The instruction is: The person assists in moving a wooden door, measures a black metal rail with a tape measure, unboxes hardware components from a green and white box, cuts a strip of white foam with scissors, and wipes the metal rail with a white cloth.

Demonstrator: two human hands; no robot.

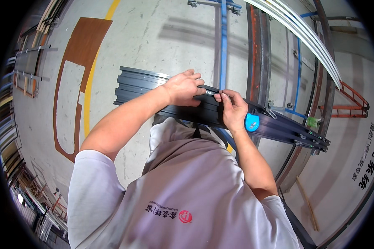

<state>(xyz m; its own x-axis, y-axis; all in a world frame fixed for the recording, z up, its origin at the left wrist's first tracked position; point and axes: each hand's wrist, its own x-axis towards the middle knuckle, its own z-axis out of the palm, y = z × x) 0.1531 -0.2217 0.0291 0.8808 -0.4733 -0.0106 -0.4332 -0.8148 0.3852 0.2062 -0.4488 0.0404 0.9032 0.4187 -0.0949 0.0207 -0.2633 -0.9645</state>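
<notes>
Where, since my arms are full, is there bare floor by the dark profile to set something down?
Bare floor shows between the yellow line and the left end of the dark profile, and beyond the profile, left of the blue bar. Crowded: the profile around the left hand, right hand and round blue object, and its right end, with small metal fittings.

I see smooth, metal-looking rail (pixel 139 85), low sheen. At rail, glossy plastic disc (pixel 252 122). Left of rail, matt panel (pixel 85 41). Near side of rail, matt cloth shirt (pixel 183 178). Under rail, scuffed floor (pixel 145 25).
</notes>
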